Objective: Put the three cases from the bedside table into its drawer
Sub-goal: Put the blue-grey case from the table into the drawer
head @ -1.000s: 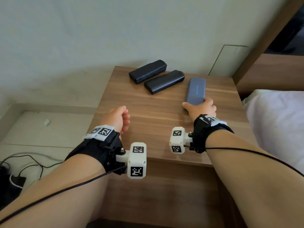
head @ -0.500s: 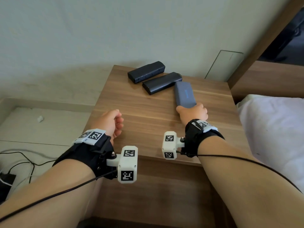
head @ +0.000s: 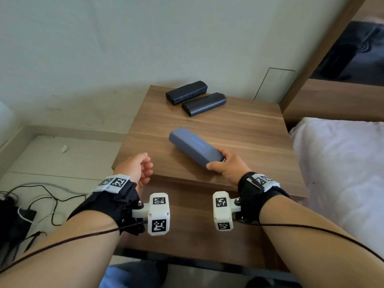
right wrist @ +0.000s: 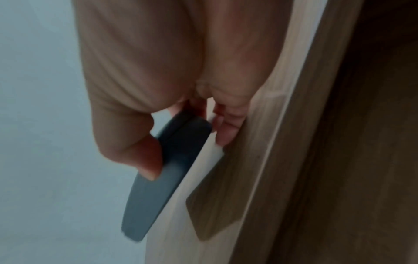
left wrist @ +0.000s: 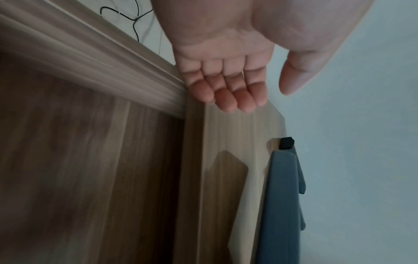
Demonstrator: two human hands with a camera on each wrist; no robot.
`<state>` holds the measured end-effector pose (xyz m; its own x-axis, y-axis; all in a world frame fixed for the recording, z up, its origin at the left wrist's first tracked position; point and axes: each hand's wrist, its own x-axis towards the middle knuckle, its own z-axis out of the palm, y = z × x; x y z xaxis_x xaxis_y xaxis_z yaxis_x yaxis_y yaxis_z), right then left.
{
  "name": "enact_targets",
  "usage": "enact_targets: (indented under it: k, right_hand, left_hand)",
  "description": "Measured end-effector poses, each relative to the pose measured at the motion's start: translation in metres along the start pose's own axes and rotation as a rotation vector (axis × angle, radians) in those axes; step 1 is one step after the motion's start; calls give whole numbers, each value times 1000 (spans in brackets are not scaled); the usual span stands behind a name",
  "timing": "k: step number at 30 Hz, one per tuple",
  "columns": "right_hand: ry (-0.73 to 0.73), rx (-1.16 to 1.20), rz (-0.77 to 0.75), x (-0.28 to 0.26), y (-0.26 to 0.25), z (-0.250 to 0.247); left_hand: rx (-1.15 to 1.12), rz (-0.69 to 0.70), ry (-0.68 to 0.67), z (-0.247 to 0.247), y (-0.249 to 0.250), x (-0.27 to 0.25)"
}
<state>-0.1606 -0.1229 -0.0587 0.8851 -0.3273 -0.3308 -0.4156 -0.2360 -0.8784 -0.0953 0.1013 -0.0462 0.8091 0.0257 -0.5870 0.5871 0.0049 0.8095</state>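
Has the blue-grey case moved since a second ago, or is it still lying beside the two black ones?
Yes. The right hand has lifted the blue-grey case off the table and drawn it toward the front edge, away from the two black cases.

- Wall [head: 104, 48]: pale, plain, behind the furniture.
- Rectangular outline [head: 274, 84]: thin-lined panel on the wall, low down at the right.
- Bed [head: 342, 173]: white bedding at the right edge of the head view.
- Wooden headboard frame [head: 332, 100]: brown, above the bedding.
- Floor [head: 52, 163]: light-coloured, to the left.
- Small white scrap [head: 64, 149]: lies on the floor.
- Black cables [head: 41, 196]: looped on the floor at lower left.
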Motion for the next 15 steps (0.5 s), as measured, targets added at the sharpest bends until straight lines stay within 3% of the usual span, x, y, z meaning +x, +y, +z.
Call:
enact_targets:
  k: [7,15]
  right_hand:
    - [-185,35,-21,-28,12,16]
    - [-440,-195,3,-48,21,27]
  left_hand:
    - [-20,-46,-11,-11,-22,-18]
    - [-84,-155,20,-31,-56,-24]
